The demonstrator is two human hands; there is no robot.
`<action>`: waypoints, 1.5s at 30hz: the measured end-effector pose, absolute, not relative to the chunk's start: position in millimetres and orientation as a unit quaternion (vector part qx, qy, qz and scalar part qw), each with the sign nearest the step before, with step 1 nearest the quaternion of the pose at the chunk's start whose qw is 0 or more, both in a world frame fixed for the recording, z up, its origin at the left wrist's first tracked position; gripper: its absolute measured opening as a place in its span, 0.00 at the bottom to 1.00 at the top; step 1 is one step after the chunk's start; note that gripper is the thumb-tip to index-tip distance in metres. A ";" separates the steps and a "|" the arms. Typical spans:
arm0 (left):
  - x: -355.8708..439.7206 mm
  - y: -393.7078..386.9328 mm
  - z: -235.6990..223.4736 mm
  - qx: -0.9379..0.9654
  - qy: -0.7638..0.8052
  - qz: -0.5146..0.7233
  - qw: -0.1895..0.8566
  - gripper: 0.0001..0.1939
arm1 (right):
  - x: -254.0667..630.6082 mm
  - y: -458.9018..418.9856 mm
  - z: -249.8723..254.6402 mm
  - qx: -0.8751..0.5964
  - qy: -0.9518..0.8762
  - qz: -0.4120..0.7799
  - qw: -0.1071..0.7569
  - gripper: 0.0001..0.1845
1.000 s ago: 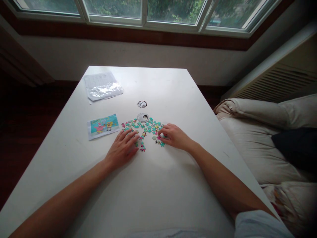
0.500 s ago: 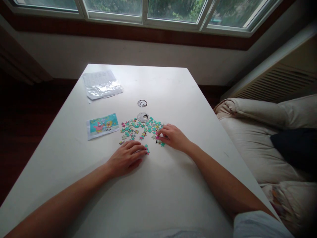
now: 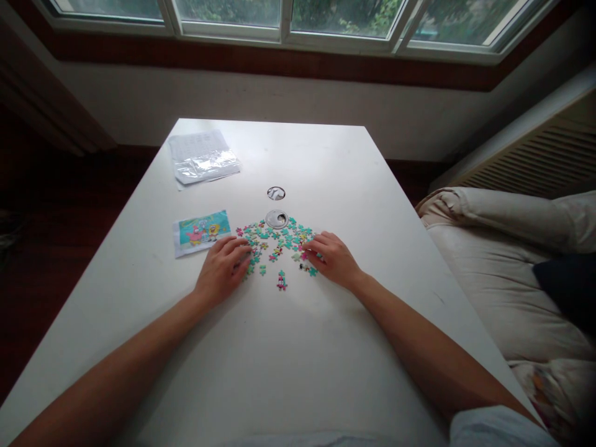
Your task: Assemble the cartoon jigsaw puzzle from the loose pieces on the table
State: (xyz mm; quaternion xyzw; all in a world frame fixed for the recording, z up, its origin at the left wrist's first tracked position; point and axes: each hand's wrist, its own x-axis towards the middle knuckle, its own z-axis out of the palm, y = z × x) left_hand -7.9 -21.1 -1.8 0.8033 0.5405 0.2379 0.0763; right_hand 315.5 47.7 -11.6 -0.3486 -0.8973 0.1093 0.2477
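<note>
A loose heap of jigsaw puzzle pieces (image 3: 288,233), mostly turquoise with pink and yellow ones, lies on the white table (image 3: 288,347). My left hand (image 3: 225,264) rests at the heap's left edge, its fingers spread and slightly bent, tips touching pieces there. At the right edge, my right hand (image 3: 331,256) has its thumb and forefinger curled at a pink jigsaw piece (image 3: 304,254); its other fingers hide part of the grip. A small joined cluster of pieces (image 3: 282,281) lies apart, nearer to me, between the hands.
A picture card (image 3: 202,233) with cartoon figures lies left of the heap. Beyond it is a clear plastic bag with paper (image 3: 205,156). A round metal lid (image 3: 277,218) and an oval opening (image 3: 276,193) are behind the pieces. A cushioned sofa (image 3: 493,279) stands at the right.
My left hand has moved left and away from the small joined cluster to the heap's left edge, uncovering the cluster. My right hand stays by the same pieces. The view has shifted slightly.
</note>
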 end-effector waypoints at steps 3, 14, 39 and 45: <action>-5.4 -21.6 -4.3 0.827 0.520 0.206 0.067 0.18 | 311.6 45.4 -12.1 -0.342 -0.894 0.121 0.265 0.07; -0.9 -24.5 -4.3 0.845 0.501 0.179 0.055 0.17 | 307.3 47.0 -18.3 -0.339 -0.881 0.160 0.288 0.07; 2.5 -24.9 -7.4 0.835 0.521 0.171 0.047 0.25 | 307.2 47.6 -18.3 -0.339 -0.872 0.178 0.306 0.06; 3.5 -25.3 -4.7 0.839 0.522 0.149 0.037 0.24 | 306.7 48.2 -21.0 -0.331 -0.870 0.180 0.318 0.06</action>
